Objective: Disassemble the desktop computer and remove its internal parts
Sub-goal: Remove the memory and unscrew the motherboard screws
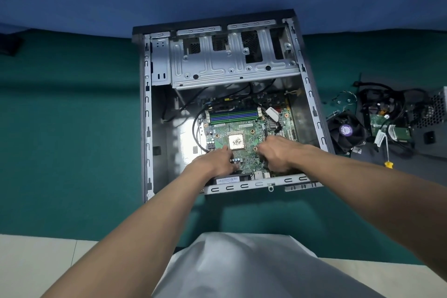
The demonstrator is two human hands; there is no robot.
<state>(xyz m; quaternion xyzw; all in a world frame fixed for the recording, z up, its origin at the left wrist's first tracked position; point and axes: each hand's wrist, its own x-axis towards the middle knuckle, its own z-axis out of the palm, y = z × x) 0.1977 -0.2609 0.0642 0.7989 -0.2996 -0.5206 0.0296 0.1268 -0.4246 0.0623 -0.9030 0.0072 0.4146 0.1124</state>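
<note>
An open desktop case (147, 113) lies on its side on a green table. Inside it sits a green motherboard (244, 128) with a bare square processor (236, 141) in its middle and blue and green memory slots (233, 115) further back. My left hand (212, 162) rests on the board's near left part, fingers curled down beside the processor. On the near right part, my right hand (278, 152) presses with its fingers bent onto the board. Whether either hand grips the board's edge is hidden by the hands themselves.
A grey drive cage (232, 63) spans the far half of the case. Black cables (196, 128) loop left of the board. Removed parts lie right of the case: a cooler fan (346, 132), a power supply (435, 109), tangled cables and a yellow-handled screwdriver (388, 159).
</note>
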